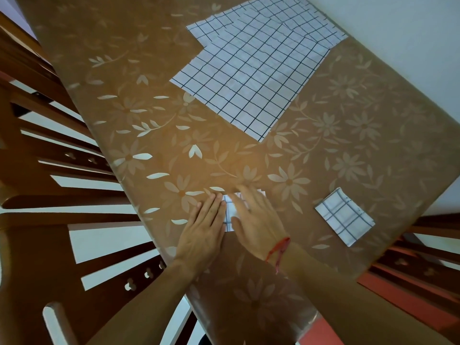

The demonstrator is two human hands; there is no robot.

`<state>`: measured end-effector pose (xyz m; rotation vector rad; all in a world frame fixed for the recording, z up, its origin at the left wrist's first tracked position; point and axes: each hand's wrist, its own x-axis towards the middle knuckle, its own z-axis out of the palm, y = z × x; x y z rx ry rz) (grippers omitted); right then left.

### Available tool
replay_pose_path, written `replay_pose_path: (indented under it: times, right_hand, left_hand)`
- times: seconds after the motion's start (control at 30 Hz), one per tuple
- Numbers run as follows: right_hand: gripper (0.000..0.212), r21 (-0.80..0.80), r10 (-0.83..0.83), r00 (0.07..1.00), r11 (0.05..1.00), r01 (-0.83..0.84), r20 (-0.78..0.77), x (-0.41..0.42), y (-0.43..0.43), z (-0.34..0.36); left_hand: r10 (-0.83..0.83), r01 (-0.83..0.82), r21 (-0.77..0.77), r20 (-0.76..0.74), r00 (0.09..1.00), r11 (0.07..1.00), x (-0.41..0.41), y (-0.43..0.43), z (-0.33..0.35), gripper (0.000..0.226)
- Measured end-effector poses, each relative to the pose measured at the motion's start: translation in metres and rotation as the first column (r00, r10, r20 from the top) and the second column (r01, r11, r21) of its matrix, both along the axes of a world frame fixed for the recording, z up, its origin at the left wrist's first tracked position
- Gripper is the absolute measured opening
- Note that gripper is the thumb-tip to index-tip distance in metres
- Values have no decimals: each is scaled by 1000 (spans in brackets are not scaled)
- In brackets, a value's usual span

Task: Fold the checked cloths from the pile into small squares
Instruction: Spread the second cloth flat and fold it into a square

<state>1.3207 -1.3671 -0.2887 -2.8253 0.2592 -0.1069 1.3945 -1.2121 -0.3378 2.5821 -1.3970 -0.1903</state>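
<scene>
Checked cloth (230, 216): thin, soft, light; I'd lift it by corners. My left grip (204, 227) and right grip (257, 224) lie flat, pressing it.

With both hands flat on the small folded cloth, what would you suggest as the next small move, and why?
Probably slide the folded cloth over beside the finished square on the right. The left hand and right hand press it flat, it already looks about that small, and the pile holds more cloths.
</scene>
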Motion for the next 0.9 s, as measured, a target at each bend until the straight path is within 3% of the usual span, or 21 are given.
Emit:
replay_pose_path:
  times: [0.13,0.43,0.9]
  right_hand:
    - [54,-26,138,985,990,-141,-104,8,17,-26]
    - [57,-134,119,976,980,-144,-180,3,10,-43]
    - [59,-168,87,964,977,-133,-253,-32,-41,-36]
  left_hand:
    - [16,-16,-17,4,1000,1000,-3,1,-7,53]
    - [47,-48,33,27,999,998,-4,-1,-10,55]
    - [48,-46,66,-24,999,997,-4,-2,-3,58]
